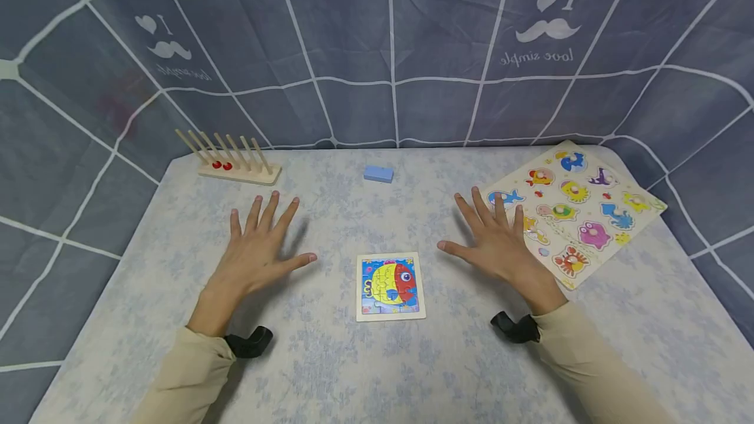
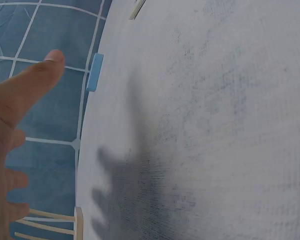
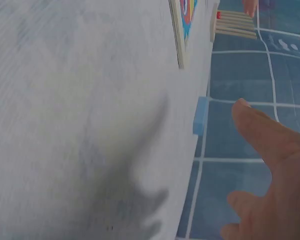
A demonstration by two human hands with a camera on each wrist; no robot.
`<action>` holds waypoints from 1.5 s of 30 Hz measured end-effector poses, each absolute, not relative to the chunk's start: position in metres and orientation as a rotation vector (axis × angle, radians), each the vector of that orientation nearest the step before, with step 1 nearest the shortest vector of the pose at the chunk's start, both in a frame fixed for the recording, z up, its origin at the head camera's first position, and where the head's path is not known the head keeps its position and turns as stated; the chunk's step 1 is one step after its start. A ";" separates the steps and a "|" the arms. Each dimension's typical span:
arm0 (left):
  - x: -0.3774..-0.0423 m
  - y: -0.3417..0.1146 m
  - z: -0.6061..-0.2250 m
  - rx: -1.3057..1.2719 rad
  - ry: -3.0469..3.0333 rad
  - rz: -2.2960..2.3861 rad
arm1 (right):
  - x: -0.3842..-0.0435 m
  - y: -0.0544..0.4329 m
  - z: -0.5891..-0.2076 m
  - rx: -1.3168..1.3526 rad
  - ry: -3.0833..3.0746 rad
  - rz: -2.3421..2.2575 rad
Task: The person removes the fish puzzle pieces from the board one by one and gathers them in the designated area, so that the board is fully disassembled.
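In the head view my left hand point(image 1: 254, 255) hovers over the left of the table, fingers spread and straight, holding nothing. My right hand point(image 1: 493, 241) is spread the same way on the right, its fingertips in front of the left corner of a sea-animal peg board point(image 1: 556, 264). Between the hands lies a small square fish jigsaw puzzle point(image 1: 391, 286) in a pale wooden frame, touched by neither. Both wrist views show a hand's shadow on the tabletop, with the left thumb point(image 2: 35, 82) and the right thumb point(image 3: 262, 132) held out above it.
A wooden rack of upright pegs point(image 1: 241, 172) with red beads stands at the back left. A blue block point(image 1: 378, 174) lies at the back middle. Grey-blue curtain point(image 1: 353, 38) with white lines rises behind the patterned table point(image 1: 330, 358). Black bands point(image 1: 250, 343) circle the wrists.
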State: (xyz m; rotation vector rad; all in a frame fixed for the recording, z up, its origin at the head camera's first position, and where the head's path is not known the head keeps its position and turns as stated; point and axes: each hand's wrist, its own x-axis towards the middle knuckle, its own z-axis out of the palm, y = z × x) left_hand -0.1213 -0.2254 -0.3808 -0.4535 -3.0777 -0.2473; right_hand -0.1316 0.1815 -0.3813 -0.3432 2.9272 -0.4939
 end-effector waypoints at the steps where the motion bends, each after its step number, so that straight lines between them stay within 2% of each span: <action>1: -0.121 -0.224 -0.380 -0.483 -3.079 -0.251 | -0.132 0.180 -0.382 -0.356 2.921 -0.495; 20: -0.093 -0.186 -0.393 -1.116 -2.984 -0.606 | -0.135 0.152 -0.387 -0.614 2.847 -0.642; 30: -0.086 -0.168 -0.402 -1.179 -3.011 -0.679 | -0.135 0.127 -0.382 -0.795 2.761 -0.704; 45: -0.083 -0.155 -0.399 -1.147 -3.013 -0.569 | -0.129 0.082 -0.383 -0.891 2.574 -0.750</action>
